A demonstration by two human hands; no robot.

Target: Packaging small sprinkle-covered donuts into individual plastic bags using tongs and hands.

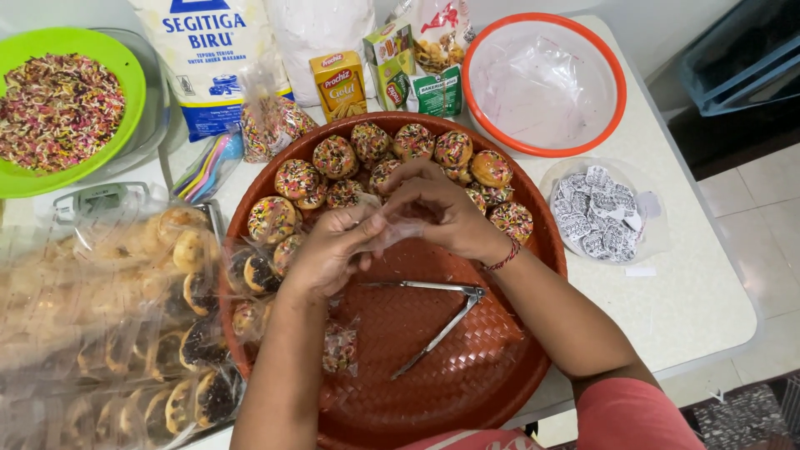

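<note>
Covering most of the white worktop (683,292), a round brown woven tray (467,375) carries sprinkle-topped cookies (333,157) along its far side and metal tongs (442,321) at its middle. Above the tray, the left hand (329,250) and right hand (442,215) meet, fingers of both pinched closed on a small clear plastic bag (392,235) stretched between them.

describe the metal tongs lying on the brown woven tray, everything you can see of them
The silver metal tongs look like thin, shiny steel: two slim arms joined at a hinge on the right, spread in an open V. One arm runs left, nearly level; the other slants down-left. They lie flat on the round brown woven tray, below both hands, which do not touch them. The small wrapped sweet lies apart from their lower tip.
</note>
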